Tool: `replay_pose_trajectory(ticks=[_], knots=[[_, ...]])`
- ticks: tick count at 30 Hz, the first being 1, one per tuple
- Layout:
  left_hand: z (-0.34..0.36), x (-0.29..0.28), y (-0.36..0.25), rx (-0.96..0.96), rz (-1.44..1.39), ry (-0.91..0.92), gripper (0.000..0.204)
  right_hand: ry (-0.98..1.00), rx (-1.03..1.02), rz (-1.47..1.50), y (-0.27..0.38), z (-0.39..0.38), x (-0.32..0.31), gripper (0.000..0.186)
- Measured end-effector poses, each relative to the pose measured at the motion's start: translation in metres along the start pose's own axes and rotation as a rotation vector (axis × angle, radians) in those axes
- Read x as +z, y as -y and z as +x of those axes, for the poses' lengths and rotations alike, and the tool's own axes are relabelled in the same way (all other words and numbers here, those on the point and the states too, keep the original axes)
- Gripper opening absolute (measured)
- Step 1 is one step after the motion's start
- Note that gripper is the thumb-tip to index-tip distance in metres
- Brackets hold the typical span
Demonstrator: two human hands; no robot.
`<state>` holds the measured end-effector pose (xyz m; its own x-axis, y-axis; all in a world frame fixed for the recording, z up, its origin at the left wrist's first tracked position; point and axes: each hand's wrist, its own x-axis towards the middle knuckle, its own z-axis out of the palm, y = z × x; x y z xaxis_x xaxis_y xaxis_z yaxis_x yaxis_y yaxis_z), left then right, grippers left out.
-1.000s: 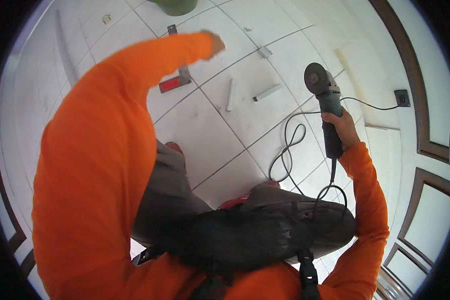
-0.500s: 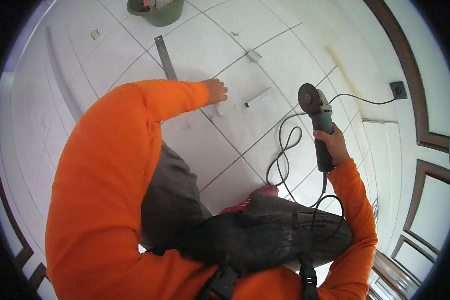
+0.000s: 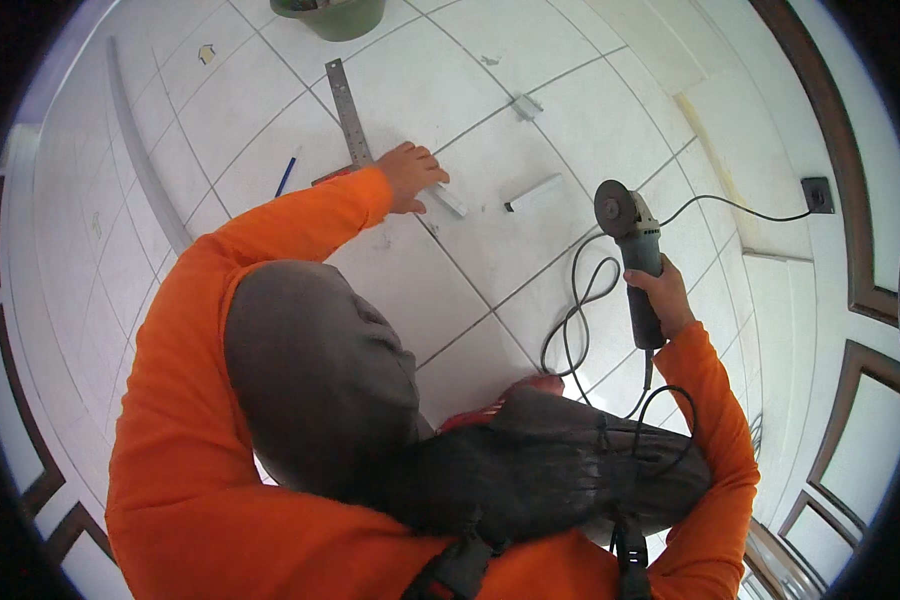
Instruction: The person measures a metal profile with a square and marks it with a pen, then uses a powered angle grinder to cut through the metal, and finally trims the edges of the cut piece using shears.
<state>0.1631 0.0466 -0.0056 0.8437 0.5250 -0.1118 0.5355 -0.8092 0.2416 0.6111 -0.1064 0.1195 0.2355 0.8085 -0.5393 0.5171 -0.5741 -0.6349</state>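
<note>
While the right hand (image 3: 662,297) is gripping the grinder (image 3: 640,258) behind its disc (image 3: 614,207), likely for safety, the half-open left hand (image 3: 407,177) is covering a pale strip (image 3: 451,201), grip unclear.

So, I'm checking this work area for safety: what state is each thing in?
Angle grinder: held in the right hand, disc fitted; spinning or not, unclear
Black cord: loosely looped
Wall socket: cord plugged in
Metal square: lying flat, partly hidden
Nearer strip: at the left hand; gripped or not, unclear
Other strip: lying loose
Green bucket: upright, cut off by the frame
</note>
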Motion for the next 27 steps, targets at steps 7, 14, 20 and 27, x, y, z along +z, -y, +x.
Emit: replay_pose_trajectory(ticks=[7,14,20,27], knots=[[-0.029,0.013,-0.021,0.005,0.122,0.134,0.05,0.009,-0.027,-0.021,0.002,-0.007,0.002,0.048],[-0.065,0.043,-0.06,-0.304,-0.116,-0.046,0.05,0.032,-0.031,-0.063,0.006,-0.012,0.014,0.051],[-0.066,0.066,-0.063,-0.347,-0.151,-0.128,0.052,0.075,-0.045,-0.128,0.012,-0.01,0.022,0.052],[-0.048,0.054,-0.041,-0.172,-0.068,-0.196,0.047,0.137,-0.04,-0.135,0.018,-0.011,0.034,0.054]])
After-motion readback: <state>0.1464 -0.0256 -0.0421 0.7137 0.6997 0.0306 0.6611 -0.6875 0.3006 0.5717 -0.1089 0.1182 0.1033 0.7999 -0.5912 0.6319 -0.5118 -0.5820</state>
